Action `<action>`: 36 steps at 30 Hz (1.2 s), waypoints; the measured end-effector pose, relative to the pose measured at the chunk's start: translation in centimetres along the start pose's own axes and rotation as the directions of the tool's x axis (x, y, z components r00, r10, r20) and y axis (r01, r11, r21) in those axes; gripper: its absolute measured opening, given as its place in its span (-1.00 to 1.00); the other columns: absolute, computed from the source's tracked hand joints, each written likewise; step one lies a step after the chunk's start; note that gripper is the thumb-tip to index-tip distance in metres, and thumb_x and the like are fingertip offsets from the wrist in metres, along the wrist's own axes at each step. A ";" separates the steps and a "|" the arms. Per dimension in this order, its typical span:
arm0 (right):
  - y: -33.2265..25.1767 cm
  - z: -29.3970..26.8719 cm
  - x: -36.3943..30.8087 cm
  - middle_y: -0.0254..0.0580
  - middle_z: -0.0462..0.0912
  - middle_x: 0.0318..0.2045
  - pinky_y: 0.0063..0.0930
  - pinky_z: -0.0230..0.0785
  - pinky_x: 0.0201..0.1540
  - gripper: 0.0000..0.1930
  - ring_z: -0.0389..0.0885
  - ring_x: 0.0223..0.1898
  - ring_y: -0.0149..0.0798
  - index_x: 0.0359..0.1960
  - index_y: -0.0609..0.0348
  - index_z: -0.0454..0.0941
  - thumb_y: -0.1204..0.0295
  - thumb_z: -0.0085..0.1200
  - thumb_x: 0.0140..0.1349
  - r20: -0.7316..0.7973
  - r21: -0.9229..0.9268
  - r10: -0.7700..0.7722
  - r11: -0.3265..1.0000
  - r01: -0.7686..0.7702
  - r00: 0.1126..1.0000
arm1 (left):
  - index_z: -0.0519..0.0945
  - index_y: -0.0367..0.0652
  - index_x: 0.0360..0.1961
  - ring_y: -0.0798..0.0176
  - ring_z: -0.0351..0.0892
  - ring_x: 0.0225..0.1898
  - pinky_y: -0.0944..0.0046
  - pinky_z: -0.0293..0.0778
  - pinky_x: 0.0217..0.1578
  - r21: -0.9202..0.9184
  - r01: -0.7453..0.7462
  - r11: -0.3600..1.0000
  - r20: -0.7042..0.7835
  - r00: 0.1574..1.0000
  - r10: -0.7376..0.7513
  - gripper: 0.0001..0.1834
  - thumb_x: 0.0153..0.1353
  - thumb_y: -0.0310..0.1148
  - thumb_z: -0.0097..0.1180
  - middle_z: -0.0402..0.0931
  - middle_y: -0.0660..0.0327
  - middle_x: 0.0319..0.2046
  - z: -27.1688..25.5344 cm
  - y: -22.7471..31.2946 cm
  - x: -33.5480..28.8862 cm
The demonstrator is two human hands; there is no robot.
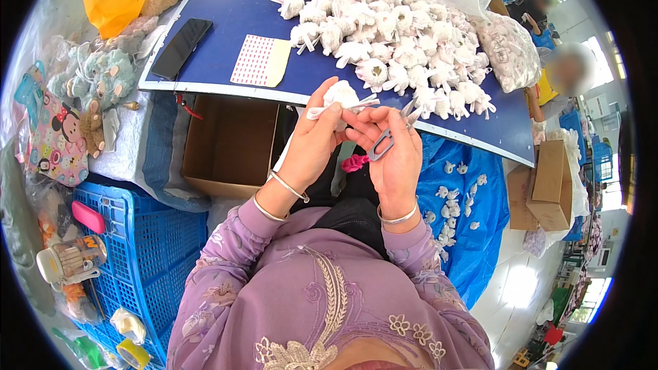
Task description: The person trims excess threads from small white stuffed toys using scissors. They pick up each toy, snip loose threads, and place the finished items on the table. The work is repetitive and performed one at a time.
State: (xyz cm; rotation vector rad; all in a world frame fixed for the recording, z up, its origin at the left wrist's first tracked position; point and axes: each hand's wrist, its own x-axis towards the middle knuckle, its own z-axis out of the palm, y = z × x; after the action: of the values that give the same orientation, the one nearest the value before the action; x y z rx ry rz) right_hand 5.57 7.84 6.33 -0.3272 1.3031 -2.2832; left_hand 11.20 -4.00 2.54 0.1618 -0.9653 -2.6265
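Over the table's near edge, my left hand [314, 138] is closed on a small white plush piece [340, 93] with white ribbon ends sticking out. Small scissors with grey handles [381, 145] are held in my right hand [399, 164], their blades pointing up and away. The fingertips of that hand meet the plush piece and its ribbon close to my left fingers. Just beyond my hands, a large heap of similar white plush pieces [404, 34] covers much of the blue table [205, 3].
A black phone [181, 48] and a sheet of small red marks [257, 60] lie on the table. Below stand an open cardboard box [229, 140] and a blue crate [164, 233]. More white pieces lie on blue sheeting [473, 247] at right. Other people are beyond.
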 end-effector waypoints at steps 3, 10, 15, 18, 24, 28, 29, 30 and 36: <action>-0.4 0.3 -0.2 0.00 0.61 -0.24 -0.27 0.59 -0.15 -0.65 0.68 -0.09 0.07 -0.23 0.37 0.47 0.29 -0.24 0.49 -0.002 -0.020 -0.002 1.000 0.002 1.000 | 0.07 -0.14 0.41 0.30 0.47 -0.01 0.26 0.47 -0.09 -0.012 -0.035 0.999 -0.034 0.999 0.034 -0.45 0.46 -0.29 -0.17 0.43 0.17 0.04 0.2 -0.1 0.1; -1.6 -1.8 -0.3 -0.03 0.61 -0.29 -0.34 0.58 -0.28 -0.63 0.71 -0.20 0.04 -0.24 0.38 0.48 0.26 -0.23 0.49 -0.022 -0.113 -0.025 0.993 0.023 0.999 | 0.09 -0.13 0.42 0.34 0.47 -0.15 0.27 0.49 -0.33 0.130 0.022 0.991 -0.041 0.999 -0.017 -0.42 0.45 -0.24 -0.13 0.42 0.20 0.03 -2.6 1.4 -1.4; -0.8 -3.8 -0.3 -0.04 0.59 -0.31 -0.33 0.56 -0.30 -0.65 0.72 -0.25 -0.01 -0.24 0.32 0.47 0.27 -0.26 0.49 -0.056 -0.133 -0.035 0.991 0.027 0.998 | 0.16 -0.05 0.39 0.31 0.47 -0.14 0.29 0.47 -0.32 0.081 0.126 0.989 -0.120 0.986 -0.116 -0.41 0.44 -0.01 -0.25 0.44 0.23 -0.01 -4.2 2.7 -3.0; -0.3 -4.8 -0.3 -0.05 0.60 -0.31 -0.33 0.57 -0.33 -0.66 0.72 -0.29 -0.05 -0.24 0.31 0.47 0.27 -0.24 0.49 -0.006 -0.149 0.005 0.989 -0.006 1.000 | 0.21 -0.02 0.37 0.30 0.47 -0.12 0.29 0.48 -0.33 0.053 0.119 0.991 -0.121 0.986 -0.112 -0.45 0.46 -0.01 -0.29 0.42 0.23 0.00 -5.3 2.8 -3.8; -0.3 -6.5 -0.6 -0.04 0.61 -0.31 -0.35 0.57 -0.36 -0.68 0.67 -0.43 -0.20 -0.26 0.30 0.49 0.27 -0.17 0.47 0.038 -0.217 0.006 0.976 0.003 0.999 | 0.15 -0.08 0.33 0.14 0.50 0.04 0.10 0.56 -0.24 0.172 0.299 0.939 -0.448 0.872 -0.196 -0.37 0.42 0.10 -0.27 0.41 0.12 0.10 -12.2 4.0 -6.3; 0.1 -7.9 -0.7 -0.03 0.60 -0.32 -0.40 0.52 -0.40 -0.68 0.62 -0.46 -0.25 -0.28 0.29 0.50 0.27 -0.16 0.46 -0.005 -0.231 0.020 0.973 -0.020 1.000 | -0.11 -0.10 0.46 -0.20 0.25 0.30 -0.09 0.43 0.09 0.511 0.453 0.731 -0.728 0.680 0.088 -0.14 0.36 0.20 -0.18 -0.07 0.02 0.44 -20.9 3.6 -8.8; 0.2 -8.3 -0.7 -0.03 0.60 -0.32 -0.41 0.52 -0.40 -0.68 0.63 -0.45 -0.25 -0.28 0.29 0.50 0.28 -0.17 0.47 0.008 -0.241 0.030 0.970 -0.027 1.000 | -0.01 -0.13 0.45 -0.13 0.30 0.28 -0.01 0.44 0.09 0.518 0.435 0.737 -0.748 0.649 0.142 -0.19 0.38 0.16 -0.19 0.03 0.02 0.41 -21.5 3.8 -9.1; 0.4 -8.5 -0.6 -0.04 0.61 -0.32 -0.43 0.51 -0.42 -0.67 0.63 -0.46 -0.26 -0.28 0.30 0.50 0.26 -0.17 0.47 0.013 -0.247 0.035 0.969 -0.031 0.999 | 0.08 -0.15 0.41 -0.06 0.35 0.24 0.05 0.44 0.06 0.555 0.358 0.751 -0.679 0.716 0.161 -0.26 0.39 0.13 -0.20 0.12 0.03 0.36 -21.2 4.2 -9.2; 0.8 -9.2 -0.1 -0.17 0.63 -0.45 -0.54 0.49 -0.41 -0.57 0.64 -0.50 -0.34 -0.31 0.29 0.54 0.13 -0.16 0.45 0.045 -0.458 0.127 0.884 -0.093 0.991 | 0.56 -0.23 0.00 0.41 0.56 -0.15 0.43 0.44 -0.19 0.740 0.049 0.671 -0.183 0.974 0.131 -0.68 0.42 -0.26 -0.11 0.60 0.24 -0.11 -10.4 5.0 -3.3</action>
State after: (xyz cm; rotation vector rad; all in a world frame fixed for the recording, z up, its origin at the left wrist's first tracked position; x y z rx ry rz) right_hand 1.95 14.38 0.86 -0.4759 1.7655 -1.8319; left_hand 17.92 -12.71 -2.20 0.6045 -1.8691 -1.9416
